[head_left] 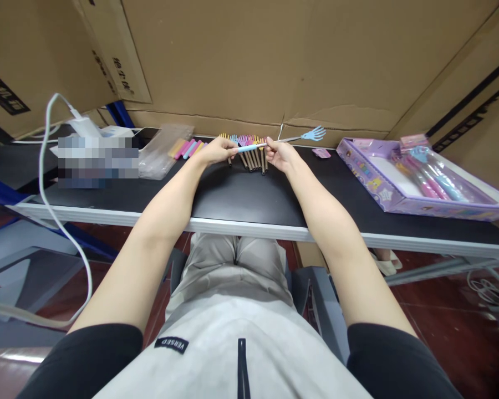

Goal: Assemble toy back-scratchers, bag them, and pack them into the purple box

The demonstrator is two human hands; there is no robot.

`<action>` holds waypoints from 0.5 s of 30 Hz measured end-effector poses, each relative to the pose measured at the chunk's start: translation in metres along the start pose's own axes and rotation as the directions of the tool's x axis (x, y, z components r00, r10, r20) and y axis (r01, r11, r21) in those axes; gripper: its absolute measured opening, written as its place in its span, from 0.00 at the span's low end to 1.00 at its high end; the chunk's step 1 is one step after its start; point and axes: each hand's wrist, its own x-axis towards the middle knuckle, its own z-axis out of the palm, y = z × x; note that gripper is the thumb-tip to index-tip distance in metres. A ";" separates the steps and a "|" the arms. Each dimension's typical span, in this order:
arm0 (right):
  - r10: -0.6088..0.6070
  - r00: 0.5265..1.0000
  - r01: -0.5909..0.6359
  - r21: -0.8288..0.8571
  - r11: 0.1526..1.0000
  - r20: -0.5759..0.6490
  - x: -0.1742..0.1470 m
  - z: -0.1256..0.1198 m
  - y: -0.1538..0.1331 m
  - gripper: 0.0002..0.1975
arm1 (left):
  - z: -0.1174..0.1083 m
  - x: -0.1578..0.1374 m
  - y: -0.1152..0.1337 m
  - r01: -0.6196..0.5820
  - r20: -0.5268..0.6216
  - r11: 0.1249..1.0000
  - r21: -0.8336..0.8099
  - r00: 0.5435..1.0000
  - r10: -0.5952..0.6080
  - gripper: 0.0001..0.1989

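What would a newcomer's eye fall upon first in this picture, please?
Probably the blue stick with a hand-shaped end, held by the left hand and right hand near the middle. Next, perhaps, the colourful hand-shaped pieces between the hands on the black table, and the open purple box at right.

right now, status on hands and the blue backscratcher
Left hand, right hand: both gripping blue backscratcher. Color-tipped rods on tabletop close by. No blockage visible.

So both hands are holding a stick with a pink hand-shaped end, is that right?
Not quite: the head view shows that the hand-shaped end is blue, not pink. The left hand and right hand do both hold the stick.
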 end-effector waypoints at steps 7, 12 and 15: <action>0.017 0.999 -0.015 -0.051 0.999 0.036 -0.002 0.011 0.012 0.19 | 0.003 0.004 -0.003 0.020 0.014 0.999 -0.047 1.000 -0.020 0.12; -0.019 0.999 0.019 -0.004 1.000 -0.038 0.004 0.005 0.010 0.19 | -0.005 0.011 -0.017 0.031 -0.020 0.999 -0.033 0.999 -0.032 0.12; -0.058 0.990 0.064 0.042 0.997 -0.131 0.009 -0.005 0.004 0.21 | -0.011 0.011 -0.023 0.053 -0.038 0.997 -0.051 0.998 -0.055 0.10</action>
